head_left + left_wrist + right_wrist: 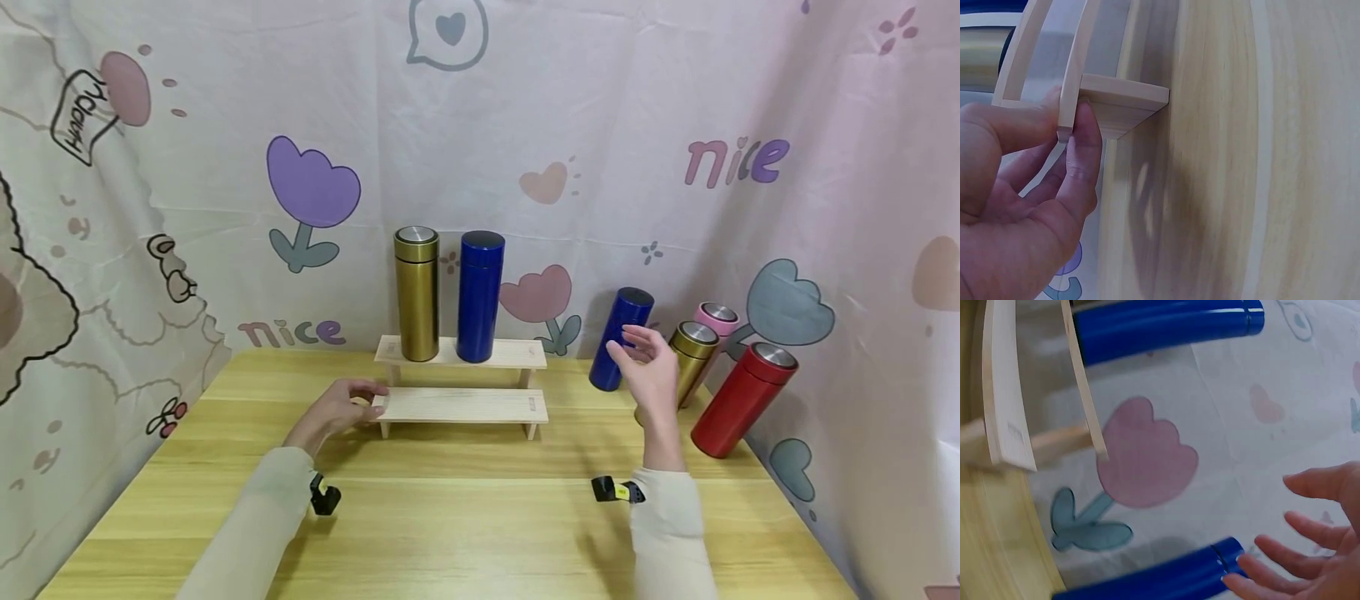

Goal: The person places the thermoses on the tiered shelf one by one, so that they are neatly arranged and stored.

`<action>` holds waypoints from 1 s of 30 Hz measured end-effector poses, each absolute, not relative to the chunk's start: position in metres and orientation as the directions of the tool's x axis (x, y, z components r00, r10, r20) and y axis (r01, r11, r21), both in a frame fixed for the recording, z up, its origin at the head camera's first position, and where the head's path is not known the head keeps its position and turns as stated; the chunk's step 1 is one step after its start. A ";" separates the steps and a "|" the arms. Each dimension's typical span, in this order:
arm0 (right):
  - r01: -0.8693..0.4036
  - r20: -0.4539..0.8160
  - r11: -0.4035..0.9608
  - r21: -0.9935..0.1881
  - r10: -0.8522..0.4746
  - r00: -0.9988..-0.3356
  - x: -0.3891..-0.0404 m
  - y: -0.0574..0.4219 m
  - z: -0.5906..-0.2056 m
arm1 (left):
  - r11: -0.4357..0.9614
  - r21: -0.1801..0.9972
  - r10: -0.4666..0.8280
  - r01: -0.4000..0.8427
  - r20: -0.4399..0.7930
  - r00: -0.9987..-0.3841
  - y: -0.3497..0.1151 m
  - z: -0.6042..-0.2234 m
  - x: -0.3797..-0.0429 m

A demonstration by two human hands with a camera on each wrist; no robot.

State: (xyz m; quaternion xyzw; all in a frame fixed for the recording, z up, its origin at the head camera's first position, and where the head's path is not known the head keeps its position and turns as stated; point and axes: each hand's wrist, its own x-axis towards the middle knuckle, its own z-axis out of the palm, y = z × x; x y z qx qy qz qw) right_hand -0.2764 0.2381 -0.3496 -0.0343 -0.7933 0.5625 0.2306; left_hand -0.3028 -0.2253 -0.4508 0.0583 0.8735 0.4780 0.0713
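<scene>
With thumb and fingers, my left hand (337, 412) pinches the left end of the front board of a two-step wooden stand (461, 406). The left wrist view shows the board's edge between thumb and forefinger. On the stand's back step, a gold thermos (417, 300) and a blue thermos (480, 300) stand upright. My right hand (651, 371) is raised with fingers spread and holds nothing. It is nearest to a second blue thermos (611, 354) standing on the table, and partly covers a second gold thermos (693, 354). In the right wrist view, fingertips overlap the second blue thermos's top; contact is unclear.
A red thermos (742, 400) stands at the table's right side, and a pink thermos (717, 315) is mostly hidden behind the second gold one. A patterned cloth (600, 100) hangs behind and beside the wooden table (450, 525).
</scene>
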 end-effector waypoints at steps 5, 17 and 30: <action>-0.090 0.271 0.417 -0.905 0.401 -0.875 -0.265 0.251 -0.346 | 0.537 0.843 0.169 0.024 -0.079 -0.982 -0.226 -0.452 -0.301; 0.098 0.237 0.445 -0.890 0.635 -0.735 -0.265 0.286 -0.354 | 0.540 0.842 0.147 -0.003 -0.097 -0.984 -0.225 -0.451 -0.304; 0.235 0.136 0.465 -0.854 0.635 -0.761 -0.274 0.316 -0.373 | 0.535 0.845 0.160 0.013 -0.087 -0.983 -0.224 -0.450 -0.302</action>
